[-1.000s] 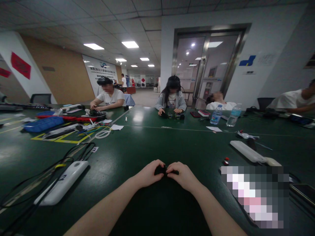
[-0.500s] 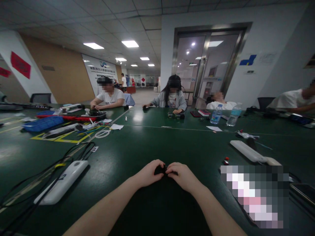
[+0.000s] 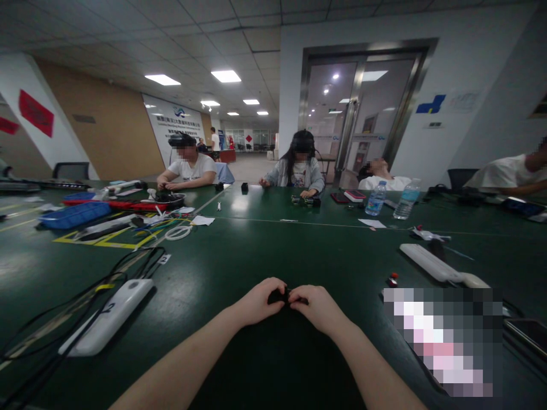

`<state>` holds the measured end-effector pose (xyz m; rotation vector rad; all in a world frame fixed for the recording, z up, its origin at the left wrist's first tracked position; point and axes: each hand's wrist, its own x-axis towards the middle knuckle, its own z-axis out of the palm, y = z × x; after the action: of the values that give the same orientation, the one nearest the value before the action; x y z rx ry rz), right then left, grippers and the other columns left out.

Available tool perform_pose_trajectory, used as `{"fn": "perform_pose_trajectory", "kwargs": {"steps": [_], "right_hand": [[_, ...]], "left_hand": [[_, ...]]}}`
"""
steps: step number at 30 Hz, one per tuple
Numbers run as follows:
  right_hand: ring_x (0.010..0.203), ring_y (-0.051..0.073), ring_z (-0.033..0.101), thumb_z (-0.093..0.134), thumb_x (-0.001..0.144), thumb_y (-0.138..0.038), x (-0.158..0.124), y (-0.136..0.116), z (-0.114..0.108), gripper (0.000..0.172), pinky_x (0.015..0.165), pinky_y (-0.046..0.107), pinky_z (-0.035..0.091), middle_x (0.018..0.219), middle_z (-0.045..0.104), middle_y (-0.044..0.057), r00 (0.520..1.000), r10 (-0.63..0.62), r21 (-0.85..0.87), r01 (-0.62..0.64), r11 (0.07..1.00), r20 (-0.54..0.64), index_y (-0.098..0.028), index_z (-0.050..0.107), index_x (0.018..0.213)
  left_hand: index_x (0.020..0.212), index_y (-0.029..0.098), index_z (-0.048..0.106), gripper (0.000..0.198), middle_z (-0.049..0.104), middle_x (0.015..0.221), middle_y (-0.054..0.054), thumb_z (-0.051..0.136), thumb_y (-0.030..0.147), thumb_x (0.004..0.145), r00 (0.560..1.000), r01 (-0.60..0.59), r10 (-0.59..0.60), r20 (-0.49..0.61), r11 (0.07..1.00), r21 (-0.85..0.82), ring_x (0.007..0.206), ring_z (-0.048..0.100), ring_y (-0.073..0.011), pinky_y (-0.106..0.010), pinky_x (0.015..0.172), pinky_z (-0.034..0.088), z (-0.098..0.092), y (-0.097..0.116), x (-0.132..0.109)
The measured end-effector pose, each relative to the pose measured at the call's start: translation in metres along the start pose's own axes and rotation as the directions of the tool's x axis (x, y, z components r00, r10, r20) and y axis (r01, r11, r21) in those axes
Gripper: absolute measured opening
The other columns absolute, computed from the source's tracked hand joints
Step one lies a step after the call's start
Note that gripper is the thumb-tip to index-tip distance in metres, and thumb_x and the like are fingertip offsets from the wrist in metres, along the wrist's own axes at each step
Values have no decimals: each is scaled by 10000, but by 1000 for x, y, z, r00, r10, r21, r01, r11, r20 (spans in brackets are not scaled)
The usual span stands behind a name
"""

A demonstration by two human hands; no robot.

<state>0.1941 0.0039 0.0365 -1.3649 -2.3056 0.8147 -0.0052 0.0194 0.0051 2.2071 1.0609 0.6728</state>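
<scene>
Both of my hands meet over the middle of the dark green table (image 3: 273,245). Between the fingertips is a small black object (image 3: 286,294), mostly covered by the fingers, so its kind does not show. My left hand (image 3: 265,299) pinches it from the left, thumb below and fingers curled above. From the right, my right hand (image 3: 314,304) reaches it with thumb and fingertips pressed together. The two sets of fingertips are almost touching.
A white power bank-like case (image 3: 109,319) with black cables lies left. Right are a blurred-out flat device (image 3: 440,341), a small red-topped item (image 3: 392,279) and a white bar (image 3: 429,263). Bottles (image 3: 376,199), a blue tray (image 3: 74,214) and seated people (image 3: 302,165) are farther off.
My hands stay almost in place, the right fingertips shifting very slightly. Across the table, a person's hand has drawn back from a small black block, which now stands alone.
</scene>
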Motion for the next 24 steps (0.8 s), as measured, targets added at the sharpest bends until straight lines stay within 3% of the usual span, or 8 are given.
{"fn": "perform_pose_trajectory", "kwargs": {"steps": [6,13,24], "right_hand": [[1026,166,558,524,821,-256,-1,7,-1,206,923,338,400,1093,637,-8,1000,-12,37,12,999,-6,-270,693,939],[889,159,595,536,807,-244,0,4,-1,194,822,296,442,950,659,9,1000,17,6,-16,1000,-22,-255,707,897],[832,141,595,572,778,-248,2,12,0,129,753,281,457,884,652,-13,993,117,202,-111,973,-18,-222,665,865]], "left_hand": [[904,211,534,124,563,1121,-36,575,216,787,1000,-15,15,5,1000,10,1071,508,-181,-358,939,403,-1,2,0],[884,211,543,103,558,1137,-42,568,199,785,998,-63,63,7,998,25,1092,497,-181,-351,944,392,0,-1,0],[882,214,572,84,536,1187,-46,564,201,799,998,-60,59,21,998,25,1138,468,-191,-363,959,391,1,-4,0]]}}
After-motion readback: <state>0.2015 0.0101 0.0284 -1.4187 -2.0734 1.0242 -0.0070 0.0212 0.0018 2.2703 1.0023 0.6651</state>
